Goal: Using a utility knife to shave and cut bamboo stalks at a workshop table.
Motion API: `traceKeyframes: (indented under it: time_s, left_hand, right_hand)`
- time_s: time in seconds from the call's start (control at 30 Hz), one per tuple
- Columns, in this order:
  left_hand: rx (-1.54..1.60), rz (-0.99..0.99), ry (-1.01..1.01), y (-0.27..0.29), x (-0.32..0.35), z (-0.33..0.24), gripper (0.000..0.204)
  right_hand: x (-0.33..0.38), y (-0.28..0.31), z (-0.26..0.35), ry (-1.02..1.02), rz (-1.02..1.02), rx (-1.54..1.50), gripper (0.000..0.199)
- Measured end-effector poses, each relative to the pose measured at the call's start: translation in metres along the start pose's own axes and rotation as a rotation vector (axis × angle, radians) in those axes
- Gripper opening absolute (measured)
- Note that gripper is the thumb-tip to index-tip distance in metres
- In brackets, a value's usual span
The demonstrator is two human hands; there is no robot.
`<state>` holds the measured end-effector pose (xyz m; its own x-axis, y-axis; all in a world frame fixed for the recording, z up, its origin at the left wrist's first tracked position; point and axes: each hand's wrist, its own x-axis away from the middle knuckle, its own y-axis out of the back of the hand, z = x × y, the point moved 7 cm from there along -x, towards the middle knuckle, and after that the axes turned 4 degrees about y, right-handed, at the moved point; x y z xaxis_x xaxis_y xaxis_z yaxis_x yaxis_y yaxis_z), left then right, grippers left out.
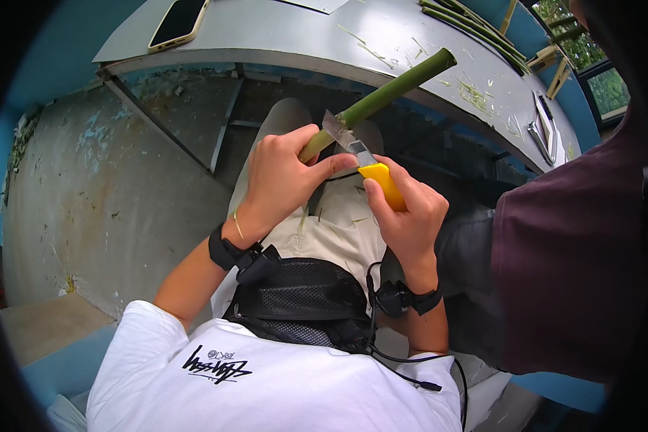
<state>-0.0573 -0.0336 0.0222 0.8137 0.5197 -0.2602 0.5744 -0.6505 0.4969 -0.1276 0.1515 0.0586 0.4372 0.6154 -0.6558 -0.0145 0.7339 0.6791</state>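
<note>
You're gripping round green bamboo stalk (378,106), upper centre, left hand (282,167) curled snugly about lower end; right hand (415,210) clasping yellow-handled knife (384,185), metal blade (338,132) meeting stalk. Lower stretch showing paler, seemingly scraped; upper stretch wearing smooth green skin, apparently awaiting work. Wispy shavings (472,94) littering glossy tabletop (266,34), upper right.

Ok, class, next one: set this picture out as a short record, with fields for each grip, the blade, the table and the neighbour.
Left grip: closed around the paler lower end of a green stalk
Right grip: closed around a yellow-handled knife
Blade: crossing the stalk just beyond the left grip
Table: phone, more stalks, scattered shavings
Neighbour: person in a dark maroon top, at right
</note>
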Motion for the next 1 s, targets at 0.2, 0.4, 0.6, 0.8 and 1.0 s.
traceKeyframes:
  time_s: [0.2, 0.4, 0.6, 0.8, 1.0]
  left_hand:
    - [0.068, -0.025, 0.066, -0.01, -0.007, 0.021, 0.066]
    - [0.192, 0.108, 0.073, -0.007, -0.005, 0.018, 0.056]
    - [0.675, 0.324, 0.213, -0.017, -0.003, 0.014, 0.03]
    - [0.671, 0.369, 0.094, -0.019, -0.001, 0.002, 0.03]
    - [0.499, 0.341, 0.048, -0.014, 0.003, -0.007, 0.037]
  right_hand:
    - [0.004, 0.001, -0.002, -0.048, -0.075, -0.019, 0.031]
    - [0.004, 0.0, -0.011, -0.133, -0.068, -0.12, 0.03]
    - [0.003, 0.003, -0.018, -0.196, 0.016, -0.161, 0.025]
    - [0.001, 0.002, -0.015, -0.154, 0.088, -0.164, 0.023]
    - [-0.003, -0.001, -0.008, -0.089, 0.095, -0.15, 0.025]
